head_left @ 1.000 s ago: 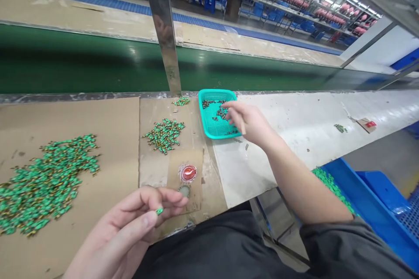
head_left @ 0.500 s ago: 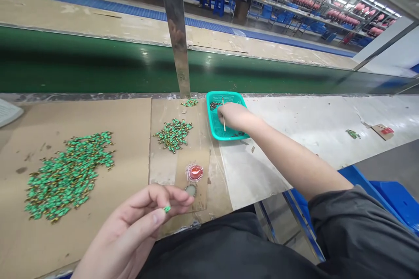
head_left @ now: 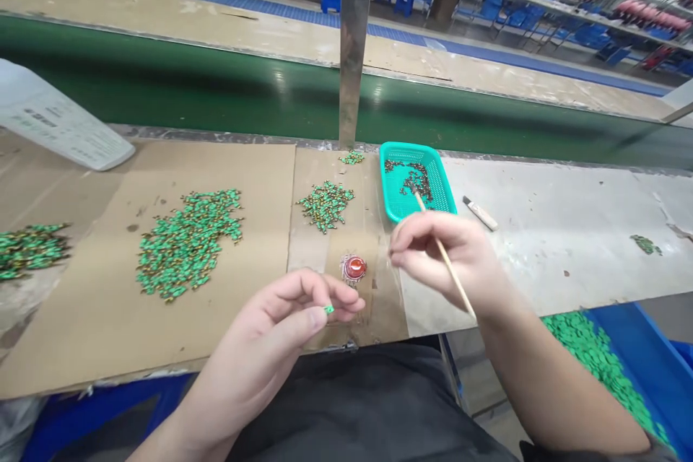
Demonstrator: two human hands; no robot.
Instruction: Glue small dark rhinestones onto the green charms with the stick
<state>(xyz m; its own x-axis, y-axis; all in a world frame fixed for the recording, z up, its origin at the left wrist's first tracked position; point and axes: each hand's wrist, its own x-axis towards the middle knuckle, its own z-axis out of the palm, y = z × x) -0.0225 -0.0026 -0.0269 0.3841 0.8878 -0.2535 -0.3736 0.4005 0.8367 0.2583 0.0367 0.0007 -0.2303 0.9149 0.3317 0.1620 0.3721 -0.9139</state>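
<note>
My left hand [head_left: 303, 325] pinches a small green piece [head_left: 328, 310] between thumb and forefinger, near the table's front edge. My right hand [head_left: 441, 256] holds a thin wooden stick [head_left: 452, 271] that slants across the fingers, its dark tip over the basket. Whether the fingertips pinch anything else is too small to tell. Beyond that hand sits a teal basket [head_left: 385, 191] with small dark pieces [head_left: 419, 180] inside. A red glossy container [head_left: 355, 268] lies between the hands. Green and gold pieces form a small pile [head_left: 326, 206] and a larger one [head_left: 189, 245] on the cardboard.
A white plastic bottle [head_left: 59, 115] lies at the left, above another green pile [head_left: 32, 249]. Right of the basket is a short brush [head_left: 480, 213]. A metal post [head_left: 354, 43] rises behind the table. A blue bin [head_left: 644, 354] with green pieces stands lower right.
My right hand has come out of the basket toward my left hand, with the stick still held. The camera view has turned left, showing the bottle and another green pile.
</note>
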